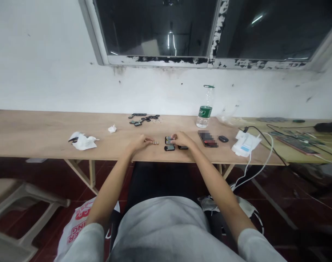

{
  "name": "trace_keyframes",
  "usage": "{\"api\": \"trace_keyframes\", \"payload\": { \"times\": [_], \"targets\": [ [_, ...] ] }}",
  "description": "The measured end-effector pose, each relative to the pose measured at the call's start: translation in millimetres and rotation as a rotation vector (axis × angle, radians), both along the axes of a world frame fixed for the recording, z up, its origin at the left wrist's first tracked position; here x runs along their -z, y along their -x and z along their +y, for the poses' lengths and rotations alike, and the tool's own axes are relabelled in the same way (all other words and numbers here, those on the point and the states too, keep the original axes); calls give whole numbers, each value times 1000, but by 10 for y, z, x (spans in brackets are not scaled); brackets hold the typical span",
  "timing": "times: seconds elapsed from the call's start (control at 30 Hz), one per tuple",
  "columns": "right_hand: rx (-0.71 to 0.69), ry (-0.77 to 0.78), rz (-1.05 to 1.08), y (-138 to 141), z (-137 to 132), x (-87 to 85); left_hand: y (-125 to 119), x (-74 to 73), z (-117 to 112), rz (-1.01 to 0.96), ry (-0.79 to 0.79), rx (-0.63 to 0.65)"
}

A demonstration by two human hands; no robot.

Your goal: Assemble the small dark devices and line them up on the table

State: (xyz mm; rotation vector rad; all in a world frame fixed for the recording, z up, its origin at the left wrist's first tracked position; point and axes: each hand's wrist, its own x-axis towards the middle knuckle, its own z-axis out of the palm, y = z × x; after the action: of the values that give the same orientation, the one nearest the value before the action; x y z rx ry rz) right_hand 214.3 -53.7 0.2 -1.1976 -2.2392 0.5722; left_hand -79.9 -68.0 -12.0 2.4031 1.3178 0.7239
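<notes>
Both my arms reach out to the front edge of a long wooden bench [46, 134]. My left hand [140, 141] is closed in a pinch beside a small metallic part [155, 143] on the bench. My right hand [182, 139] is closed on a small black key-fob-like piece [169, 140]. Two more small black pieces [169, 148] lie just under that hand, near the bench edge.
Several black parts [143, 119] lie further back. A plastic bottle [205, 107], a phone [207, 139], a black oval object [223, 138], a white charger with cables [244, 144], crumpled tissues [83, 141] and tools at the far right [296, 140]. A plastic chair [10, 211] stands left.
</notes>
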Motion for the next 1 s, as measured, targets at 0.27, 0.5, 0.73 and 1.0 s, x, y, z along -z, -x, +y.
{"api": "trace_keyframes", "payload": {
  "times": [0.27, 0.5, 0.73, 1.0],
  "targets": [
    [-21, -56, 382, -202, -338, -43, 22, 8, -4, -17, -5, 2],
    [12, 39, 518, -288, -438, -37, -70, -120, -114, -42, -193, -36],
    [31, 8, 527, -170, -598, -134, -517, -307, -479, -85, -446, 156],
    [-18, 32, 556, -117, -776, -253, -746, -300, -567, -97, -690, 231]
  ]
}}
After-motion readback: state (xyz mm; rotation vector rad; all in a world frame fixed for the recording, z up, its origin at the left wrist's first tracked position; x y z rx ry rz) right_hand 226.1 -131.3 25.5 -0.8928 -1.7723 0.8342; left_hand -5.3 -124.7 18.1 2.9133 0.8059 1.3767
